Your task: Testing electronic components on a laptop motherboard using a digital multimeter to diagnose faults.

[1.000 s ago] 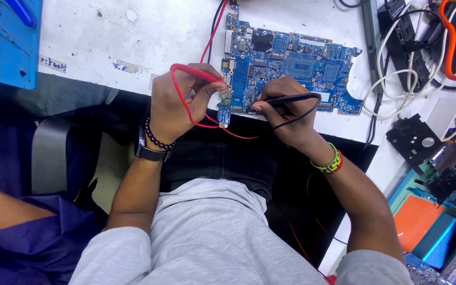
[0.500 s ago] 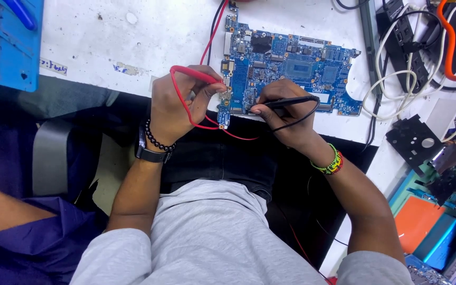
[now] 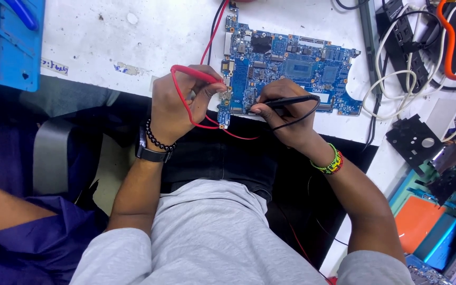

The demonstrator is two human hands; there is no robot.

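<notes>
Left hand (image 3: 172,108): grip closed on red probe (image 3: 196,74), tip at board (image 3: 286,71) edge.
Right hand (image 3: 286,119): grip pinched black probe (image 3: 286,101).
Technique: steady tips — wrists best braced on tabletop (image 3: 133,47).

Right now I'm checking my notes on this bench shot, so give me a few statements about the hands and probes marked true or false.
1. The left hand holds the red probe. True.
2. The right hand holds a screwdriver. False: it holds a black probe.
3. Both probe tips meet the blue circuit board. True, as far as the view shows.
4. The board lies on the blue mat. False: it lies on the white table.
5. The left wrist is bare. False: it wears a black watch and a bead bracelet.
</notes>
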